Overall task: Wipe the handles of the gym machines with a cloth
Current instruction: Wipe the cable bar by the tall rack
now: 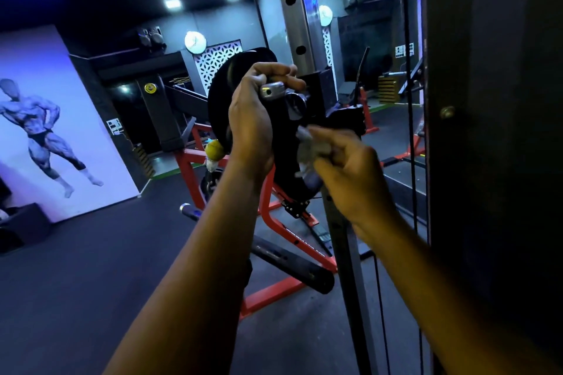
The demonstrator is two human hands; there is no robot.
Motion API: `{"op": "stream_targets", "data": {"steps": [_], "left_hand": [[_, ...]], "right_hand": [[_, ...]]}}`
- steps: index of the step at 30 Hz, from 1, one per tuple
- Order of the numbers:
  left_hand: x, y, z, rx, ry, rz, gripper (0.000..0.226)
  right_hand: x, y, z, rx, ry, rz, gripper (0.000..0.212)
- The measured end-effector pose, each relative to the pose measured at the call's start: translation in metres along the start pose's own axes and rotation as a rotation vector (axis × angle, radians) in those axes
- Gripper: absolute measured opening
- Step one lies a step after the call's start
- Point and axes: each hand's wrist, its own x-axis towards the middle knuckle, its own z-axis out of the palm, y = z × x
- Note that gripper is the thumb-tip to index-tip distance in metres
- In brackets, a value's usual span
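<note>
While left hand [256, 119] is curling round a short chrome peg [272, 90], right hand [347, 170] is pinching a crumpled grey cloth [310, 151].
Peg is smooth, cylindrical, sticking out from a round black weight plate [222, 100]; cloth is sitting just below it, against black machine bracket [347, 119]. Perforated steel upright [292, 9] is rising behind; red tubular frame [274, 222] is standing on dark floor below.
</note>
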Motion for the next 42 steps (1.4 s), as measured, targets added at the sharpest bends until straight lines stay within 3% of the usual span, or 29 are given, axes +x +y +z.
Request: {"op": "stream_targets", "data": {"steps": [8, 12, 22, 27, 36, 42], "left_hand": [[0.003, -0.002, -0.002, -0.012, 0.027, -0.061, 0.036], [0.000, 0.003, 0.000, -0.018, -0.007, -0.057, 0.038], [0.002, -0.001, -0.003, -0.007, -0.029, -0.045, 0.039], [0.005, -0.002, -0.004, -0.005, -0.031, -0.037, 0.040], [-0.001, 0.004, 0.001, -0.001, -0.018, -0.038, 0.040], [0.000, 0.003, 0.002, -0.064, -0.010, -0.060, 0.039]], "right_hand": [[0.048, -0.024, 0.009, -0.353, 0.136, -0.537, 0.031], [0.048, -0.013, 0.019, -0.400, 0.205, -0.659, 0.015], [-0.001, 0.024, 0.009, -0.399, 0.060, -0.576, 0.012], [-0.022, 0.049, -0.004, -0.438, -0.059, -0.492, 0.027], [0.024, 0.105, -0.030, -0.678, -0.098, -0.394, 0.007], [0.055, 0.119, -0.039, -0.767, -0.257, -0.425, 0.029]]}}
